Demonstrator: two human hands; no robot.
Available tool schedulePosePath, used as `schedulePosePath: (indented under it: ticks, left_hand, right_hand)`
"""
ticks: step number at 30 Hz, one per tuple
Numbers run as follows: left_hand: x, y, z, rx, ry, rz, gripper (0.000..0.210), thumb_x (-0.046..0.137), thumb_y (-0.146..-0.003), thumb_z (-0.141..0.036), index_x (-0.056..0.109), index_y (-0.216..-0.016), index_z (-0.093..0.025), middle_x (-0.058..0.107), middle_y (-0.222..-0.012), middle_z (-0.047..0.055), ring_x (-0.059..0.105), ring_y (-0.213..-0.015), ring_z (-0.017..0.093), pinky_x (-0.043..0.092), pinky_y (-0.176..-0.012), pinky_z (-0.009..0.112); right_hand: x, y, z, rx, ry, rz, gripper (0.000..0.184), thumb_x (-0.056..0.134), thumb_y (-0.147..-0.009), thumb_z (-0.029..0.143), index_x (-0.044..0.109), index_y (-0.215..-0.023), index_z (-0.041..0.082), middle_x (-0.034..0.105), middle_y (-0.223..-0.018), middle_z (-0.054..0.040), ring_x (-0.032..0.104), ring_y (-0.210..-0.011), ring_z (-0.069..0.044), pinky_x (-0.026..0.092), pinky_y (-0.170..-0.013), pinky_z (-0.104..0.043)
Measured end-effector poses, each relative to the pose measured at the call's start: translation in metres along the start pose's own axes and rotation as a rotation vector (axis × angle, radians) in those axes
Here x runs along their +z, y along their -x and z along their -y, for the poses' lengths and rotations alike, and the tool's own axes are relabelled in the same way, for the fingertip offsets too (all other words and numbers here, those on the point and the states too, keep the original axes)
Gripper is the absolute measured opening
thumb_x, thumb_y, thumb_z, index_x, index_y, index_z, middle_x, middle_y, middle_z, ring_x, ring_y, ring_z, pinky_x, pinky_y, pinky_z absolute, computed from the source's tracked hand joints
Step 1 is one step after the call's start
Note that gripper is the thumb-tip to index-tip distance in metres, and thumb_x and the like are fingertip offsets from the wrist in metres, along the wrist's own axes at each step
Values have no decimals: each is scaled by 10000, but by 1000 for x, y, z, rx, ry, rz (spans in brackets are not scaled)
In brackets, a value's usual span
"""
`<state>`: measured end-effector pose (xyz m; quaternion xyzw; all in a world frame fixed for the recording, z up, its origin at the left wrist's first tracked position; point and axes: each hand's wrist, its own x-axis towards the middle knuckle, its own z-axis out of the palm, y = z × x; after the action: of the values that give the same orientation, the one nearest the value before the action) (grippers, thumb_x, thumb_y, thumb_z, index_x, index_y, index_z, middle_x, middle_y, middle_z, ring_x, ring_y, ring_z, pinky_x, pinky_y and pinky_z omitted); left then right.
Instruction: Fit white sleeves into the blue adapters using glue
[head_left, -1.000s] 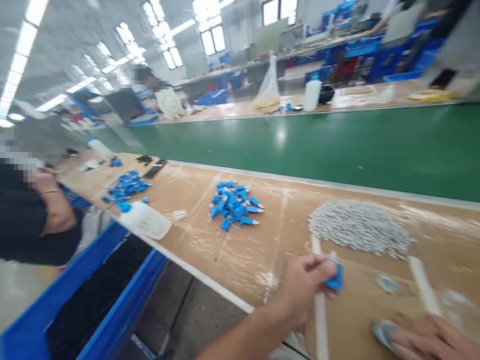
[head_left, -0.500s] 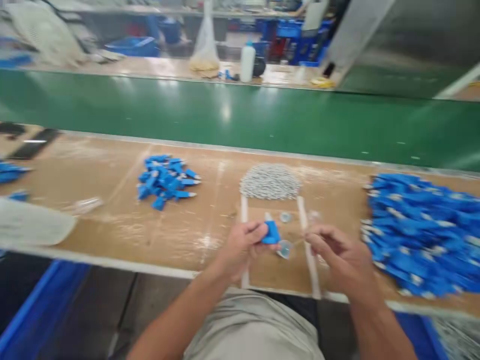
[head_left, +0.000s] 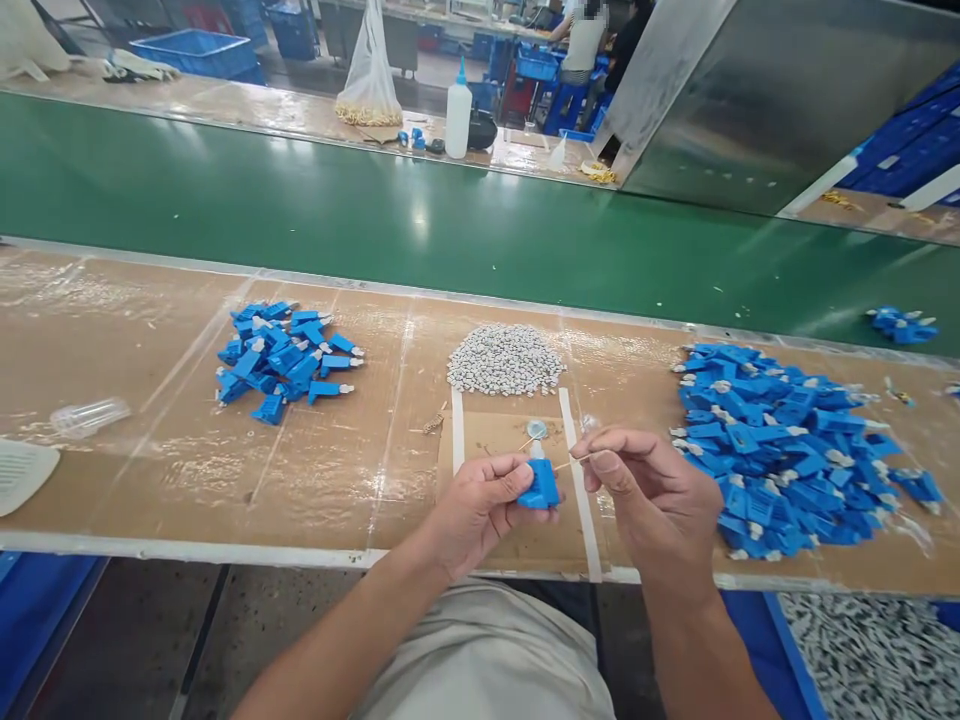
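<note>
1. Thumb and fingers of our left hand (head_left: pixel 480 500) grasp one blue part (head_left: pixel 540 487) over the brown sheet (head_left: pixel 529 550), its pale tip pointing away from us.
2. Our right hand (head_left: pixel 656 490) pinches one thin stick (head_left: pixel 568 463) between thumb and fingers; its far end is just beside the blue part, though we cannot tell whether they touch.
3. We judge the blue part light and stiff, probably plastic, with smooth sides that might slip under wet fingers. Its narrow tip seems the weaker end, so we would take hold by the broad body, as our left hand does. The stick looks light and easily snapped; a gentle pinch should do.
4. Just beyond our hands we count one small round dish (head_left: pixel 536 429) and two white strips (head_left: pixel 576 480), one on each side of it.
5. Farther forward lies one mound of pale pieces (head_left: pixel 506 360), too many to count.
6. Left of our left hand we see one heap of blue parts (head_left: pixel 281 355), overlapping, perhaps dozens; right of our right hand, one larger heap (head_left: pixel 795 440) that we cannot count.
7. Farthest out, across the green belt (head_left: pixel 337 220), stand one white bottle (head_left: pixel 458 120) and one clear bag (head_left: pixel 370 75).
</note>
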<state>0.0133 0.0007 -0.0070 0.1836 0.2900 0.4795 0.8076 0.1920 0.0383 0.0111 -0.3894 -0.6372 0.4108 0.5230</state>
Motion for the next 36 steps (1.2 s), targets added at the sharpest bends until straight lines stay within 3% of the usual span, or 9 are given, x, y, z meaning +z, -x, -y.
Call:
schedulePosePath:
  ticks: [6,17,21,24,27,36]
  left_hand:
    - [1,1,1,-4,10,27,367,801,-838,-422,731,-910,-69,686,-877,101,656,-734,129,532,-717,203]
    - [1,2,1,-2,21,16,359,811,-827,-418,733,-880,-72,677,-860,97,652,-710,124,513,-674,189]
    - [1,1,2,-4,20,18,384,821,-817,-423,740,-911,-59,695,-873,111,657,-707,121,515,-679,183]
    - [0,1,2,2,35,13,371,833,-806,-411,740,-900,-65,696,-838,99,651,-697,117,512,-672,178]
    - [0,2,1,10,35,31,358,824,-816,-408,737,-875,-66,690,-820,94,647,-696,119,519,-681,186]
    - [-6,3,0,7,87,80,278,768,-880,-317,760,-955,-49,716,-870,114,685,-699,113,532,-642,149]
  right_hand:
    - [6,0,9,-37,30,23,108,653,-973,166,736,-984,236,710,-935,-39,669,-822,-189,548,-758,-346]
    - [4,3,5,-70,139,55,131,665,-956,147,732,-1006,248,727,-945,-34,686,-834,-195,562,-738,-339]
    - [4,6,2,-275,291,47,213,666,-920,82,716,-1024,260,754,-912,-28,709,-849,-223,555,-811,-405]
    - [6,7,2,-384,338,60,268,653,-904,58,697,-1058,273,756,-893,-32,717,-822,-241,562,-772,-428]
    - [7,6,4,-381,332,72,259,645,-906,52,687,-1045,267,746,-870,-35,711,-793,-236,562,-711,-409]
    - [11,4,8,-342,237,86,253,648,-909,37,700,-1041,247,731,-874,-32,692,-804,-220,543,-737,-387]
